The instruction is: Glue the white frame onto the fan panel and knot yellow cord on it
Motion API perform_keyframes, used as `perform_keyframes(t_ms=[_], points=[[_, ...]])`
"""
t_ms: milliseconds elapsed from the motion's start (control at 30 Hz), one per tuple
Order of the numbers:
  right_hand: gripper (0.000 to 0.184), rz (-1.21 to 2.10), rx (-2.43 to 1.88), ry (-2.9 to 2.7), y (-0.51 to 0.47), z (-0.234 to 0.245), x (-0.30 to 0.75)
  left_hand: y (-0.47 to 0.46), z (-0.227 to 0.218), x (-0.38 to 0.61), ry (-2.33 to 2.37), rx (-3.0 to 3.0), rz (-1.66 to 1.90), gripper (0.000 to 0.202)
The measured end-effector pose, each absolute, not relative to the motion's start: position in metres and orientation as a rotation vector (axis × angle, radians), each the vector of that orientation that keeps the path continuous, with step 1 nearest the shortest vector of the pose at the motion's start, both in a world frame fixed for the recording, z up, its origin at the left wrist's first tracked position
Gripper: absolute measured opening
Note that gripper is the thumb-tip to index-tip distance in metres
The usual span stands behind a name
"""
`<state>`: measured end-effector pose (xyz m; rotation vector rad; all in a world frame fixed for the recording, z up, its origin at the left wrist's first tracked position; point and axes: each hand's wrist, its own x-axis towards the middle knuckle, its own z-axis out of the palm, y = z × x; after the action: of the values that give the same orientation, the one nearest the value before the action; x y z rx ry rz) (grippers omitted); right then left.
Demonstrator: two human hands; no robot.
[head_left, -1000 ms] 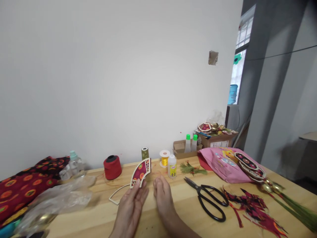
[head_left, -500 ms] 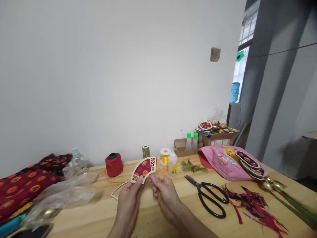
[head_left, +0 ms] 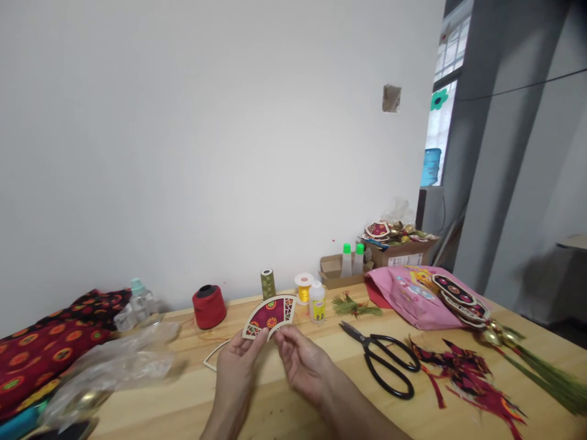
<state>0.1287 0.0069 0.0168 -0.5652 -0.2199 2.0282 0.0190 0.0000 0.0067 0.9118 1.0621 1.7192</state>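
Note:
Above the table I hold a fan-shaped wooden ornament, its pale frame backed with dark red patterned fabric and cut in lattice at both ends. My left hand pinches its lower left edge between thumb and fingers. At the lower right corner, my right hand has its thumb and fingertips closed on the frame. Behind my left hand lies a thin pale wooden frame, partly hidden. A pair of black-handled scissors rests on the table to the right of my right hand.
A red thread cone, a green spool, a yellow cord spool and a glue bottle stand at the back. Fabric scraps and a pink bag lie right; patterned cloth and plastic bags left.
The fan ornament has turned slightly clockwise and tipped back a little in my hands. My right hand has rolled slightly, showing more of its palm side. The view has shifted slightly.

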Motion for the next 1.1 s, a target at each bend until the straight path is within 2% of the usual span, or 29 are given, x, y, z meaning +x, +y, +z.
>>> perform_keyframes(t_ms=[167, 333, 433, 633, 767, 1100], points=[[0.012, 1.999, -0.540, -0.222, 0.007, 0.015, 0.125, 0.002, 0.003, 0.019, 1.041, 0.904, 1.696, 0.036], [0.003, 1.982, -0.446, -0.324, 0.006, 0.012, 0.122, 0.003, -0.002, 0.017, 0.888, 0.803, 1.670, 0.029], [0.010, 1.964, -0.392, -0.456, 0.004, 0.011, 0.123, 0.002, -0.001, 0.018, 0.836, 0.736, 1.648, 0.025], [0.019, 1.578, -0.597, -0.727, 0.004, 0.012, 0.117, 0.002, 0.000, 0.019, 0.873, 0.779, 1.666, 0.034], [0.024, 1.336, -0.676, -0.775, 0.005, 0.010, 0.108, 0.004, -0.005, 0.018, 0.909, 0.822, 1.680, 0.032], [0.024, 1.263, -0.665, -0.945, 0.004, 0.009, 0.108, 0.005, -0.004, 0.018, 0.808, 0.737, 1.663, 0.026]])
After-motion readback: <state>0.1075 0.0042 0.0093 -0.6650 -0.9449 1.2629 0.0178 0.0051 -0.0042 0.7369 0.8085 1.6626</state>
